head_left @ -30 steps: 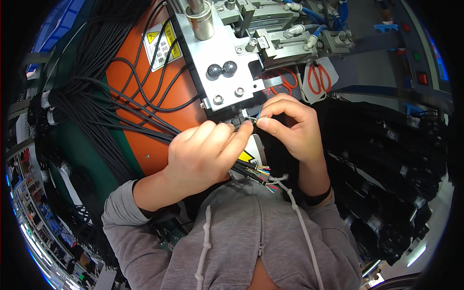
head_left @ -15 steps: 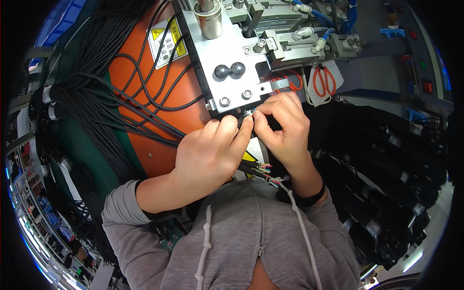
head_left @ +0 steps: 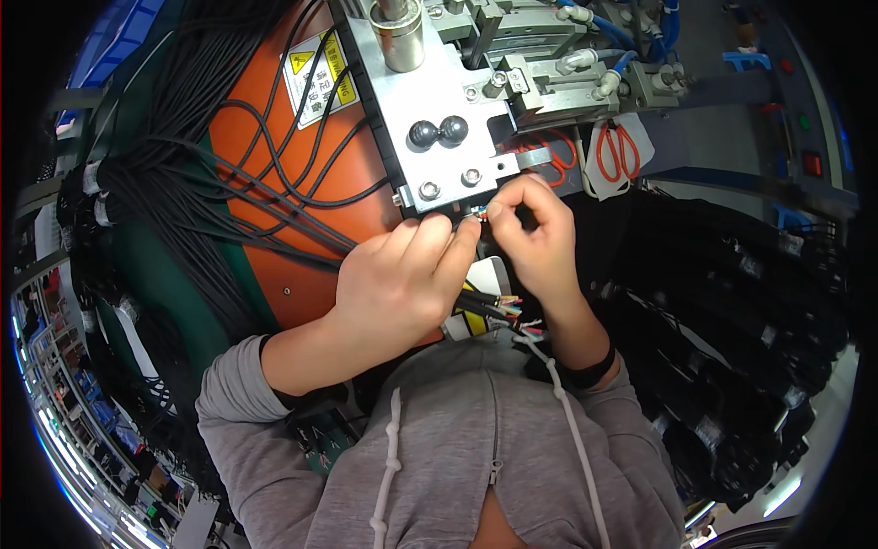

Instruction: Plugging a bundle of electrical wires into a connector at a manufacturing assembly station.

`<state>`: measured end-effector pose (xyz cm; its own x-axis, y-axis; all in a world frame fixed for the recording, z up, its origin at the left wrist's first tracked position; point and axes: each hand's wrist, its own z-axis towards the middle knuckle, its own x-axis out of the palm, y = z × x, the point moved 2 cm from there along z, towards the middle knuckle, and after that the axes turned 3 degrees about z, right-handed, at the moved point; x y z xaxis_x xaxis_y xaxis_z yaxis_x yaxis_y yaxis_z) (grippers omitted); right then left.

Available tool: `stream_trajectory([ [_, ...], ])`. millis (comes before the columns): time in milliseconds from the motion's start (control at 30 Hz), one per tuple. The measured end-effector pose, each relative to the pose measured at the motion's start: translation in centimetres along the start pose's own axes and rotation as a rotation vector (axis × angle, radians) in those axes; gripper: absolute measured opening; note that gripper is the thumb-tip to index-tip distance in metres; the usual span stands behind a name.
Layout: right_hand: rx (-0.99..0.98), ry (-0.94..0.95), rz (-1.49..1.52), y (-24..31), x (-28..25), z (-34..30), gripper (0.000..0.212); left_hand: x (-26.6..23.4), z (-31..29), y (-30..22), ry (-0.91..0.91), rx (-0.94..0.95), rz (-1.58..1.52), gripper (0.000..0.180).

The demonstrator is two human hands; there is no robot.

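At the front edge of a metal machine head (head_left: 402,119), my left hand (head_left: 393,274) is closed, its thumb and forefinger pinching thin coloured wires (head_left: 480,212). My right hand (head_left: 538,240) pinches the same little fan of wires from the other side, thumb against forefinger. The fingertips of both hands are a short gap apart, just below the plate. My left fingers hide whatever cable the wires come out of. Below my hands, black cables (head_left: 480,304) end in bared coloured wire ends (head_left: 512,311), close to my grey top.
Many black cables (head_left: 174,197) run over an orange panel (head_left: 274,265) on the left, bearing a warning label (head_left: 318,82). Metal cylinders with blue air hoses (head_left: 631,73) stand at upper right, near orange-handled scissors (head_left: 619,151). Black cable bundles (head_left: 722,320) hang at right.
My right fingertips have shifted slightly right, away from my left ones, and more of the coloured wires shows between them. The bared ends below show at a slightly different angle.
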<state>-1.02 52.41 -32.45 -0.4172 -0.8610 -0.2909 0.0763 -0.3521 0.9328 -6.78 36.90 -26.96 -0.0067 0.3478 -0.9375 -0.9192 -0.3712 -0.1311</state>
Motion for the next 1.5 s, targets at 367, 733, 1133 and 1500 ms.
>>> stream_trajectory([
  [367,0.121,0.002,0.060,-0.1,-0.1,0.0,0.008,-0.9,-0.4,0.0,0.020,-0.051,0.015,0.025],
  [733,-0.316,0.214,0.348,2.2,-2.3,-0.1,0.020,-1.7,0.3,1.2,-0.138,0.069,-0.208,0.024],
  [1133,-0.069,0.091,0.711,3.0,-1.1,-0.7,0.017,-2.6,-0.4,1.7,-0.421,0.066,-0.446,0.030],
  [1500,-0.523,-0.153,0.023,5.6,-0.6,-0.2,0.026,-1.6,0.3,0.9,-0.210,-0.055,-0.433,0.024],
])
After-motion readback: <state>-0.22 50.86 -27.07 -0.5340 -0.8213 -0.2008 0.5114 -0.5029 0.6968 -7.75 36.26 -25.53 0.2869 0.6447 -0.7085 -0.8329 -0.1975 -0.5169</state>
